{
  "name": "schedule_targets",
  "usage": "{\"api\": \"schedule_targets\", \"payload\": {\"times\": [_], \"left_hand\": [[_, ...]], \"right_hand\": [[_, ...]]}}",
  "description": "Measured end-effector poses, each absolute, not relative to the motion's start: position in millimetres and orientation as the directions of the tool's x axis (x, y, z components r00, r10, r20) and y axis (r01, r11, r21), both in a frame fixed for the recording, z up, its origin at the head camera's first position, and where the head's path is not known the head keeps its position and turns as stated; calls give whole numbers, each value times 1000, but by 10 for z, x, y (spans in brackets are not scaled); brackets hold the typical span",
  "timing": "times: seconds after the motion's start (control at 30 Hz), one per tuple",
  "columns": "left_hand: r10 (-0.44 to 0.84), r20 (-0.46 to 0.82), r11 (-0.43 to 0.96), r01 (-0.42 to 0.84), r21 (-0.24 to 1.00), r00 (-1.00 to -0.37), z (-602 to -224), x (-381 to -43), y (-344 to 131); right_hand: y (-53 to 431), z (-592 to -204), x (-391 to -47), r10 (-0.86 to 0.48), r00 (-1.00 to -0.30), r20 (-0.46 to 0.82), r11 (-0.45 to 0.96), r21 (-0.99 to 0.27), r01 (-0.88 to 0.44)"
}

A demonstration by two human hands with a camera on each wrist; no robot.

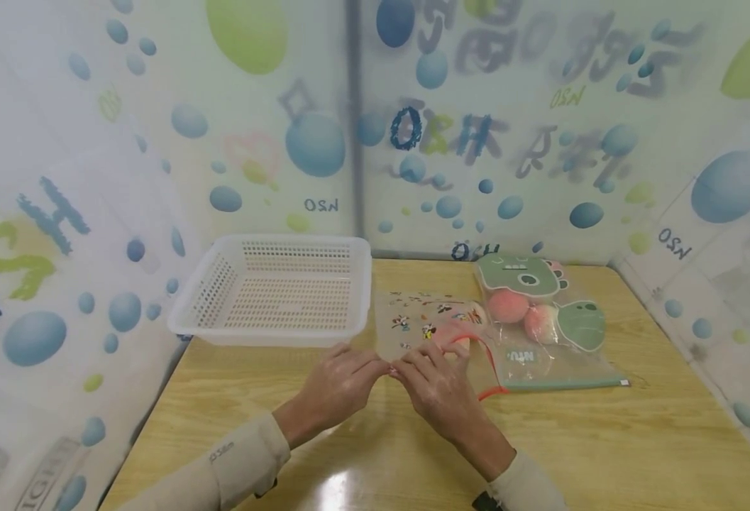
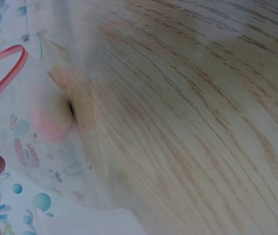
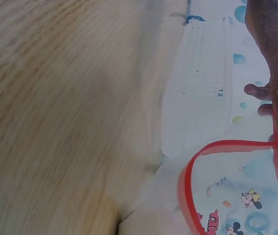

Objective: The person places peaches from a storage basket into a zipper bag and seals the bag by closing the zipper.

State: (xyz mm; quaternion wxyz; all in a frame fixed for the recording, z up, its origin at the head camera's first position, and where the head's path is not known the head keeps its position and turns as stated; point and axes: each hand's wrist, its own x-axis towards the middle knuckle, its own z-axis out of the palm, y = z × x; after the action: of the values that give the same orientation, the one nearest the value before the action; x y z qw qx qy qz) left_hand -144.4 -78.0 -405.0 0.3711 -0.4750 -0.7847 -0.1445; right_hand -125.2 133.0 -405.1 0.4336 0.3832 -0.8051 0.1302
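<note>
Both hands meet at the near edge of a clear zip bag (image 1: 406,323) printed with small cartoon figures. My left hand (image 1: 344,382) pinches the bag's red zip edge between thumb and fingers. Right beside it, my right hand (image 1: 437,387) pinches the same edge, the fingertips of the two hands nearly touching. To the right of the hands the red zip strip (image 3: 190,181) bows outward, leaving the bag's mouth gaping there. A round pink and cream peach (image 2: 52,117) shows through the plastic in the left wrist view.
A white slotted plastic basket (image 1: 272,333) stands at the back left. Right of the bag lies another clear bag (image 1: 560,365) with green dinosaur shapes and a green slider edge, holding pinkish peaches (image 1: 509,306). Patterned partitions (image 1: 260,163) close in the wooden table (image 1: 643,440).
</note>
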Motion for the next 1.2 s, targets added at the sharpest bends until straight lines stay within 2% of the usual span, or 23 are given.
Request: {"api": "schedule_targets", "payload": {"times": [0.27, 0.7, 0.8, 1.03, 1.2], "left_hand": [[636, 722, 494, 863, -109, -273, -4055, -1456, -790], [607, 746, 488, 870, -78, -274, -4080, -1421, -803], [603, 752, 484, 872, -79, -266, -4066, -1427, -804], [590, 776, 480, 870, -115, -223, -3961, -1478, -800], [569, 798, 492, 860, -137, -199, -3866, -1504, -798]], "right_hand": [[1370, -4085, -1237, -499, -319, 806, 686, 143, -713], [1462, -4111, -1182, -495, -366, 788, 708, 121, -696], [1479, -4104, -1197, -498, -347, 794, 708, 142, -691], [1526, -4004, -1298, -493, -247, 834, 724, 235, -648], [1564, -3915, -1313, -490, -263, 831, 737, 233, -635]]}}
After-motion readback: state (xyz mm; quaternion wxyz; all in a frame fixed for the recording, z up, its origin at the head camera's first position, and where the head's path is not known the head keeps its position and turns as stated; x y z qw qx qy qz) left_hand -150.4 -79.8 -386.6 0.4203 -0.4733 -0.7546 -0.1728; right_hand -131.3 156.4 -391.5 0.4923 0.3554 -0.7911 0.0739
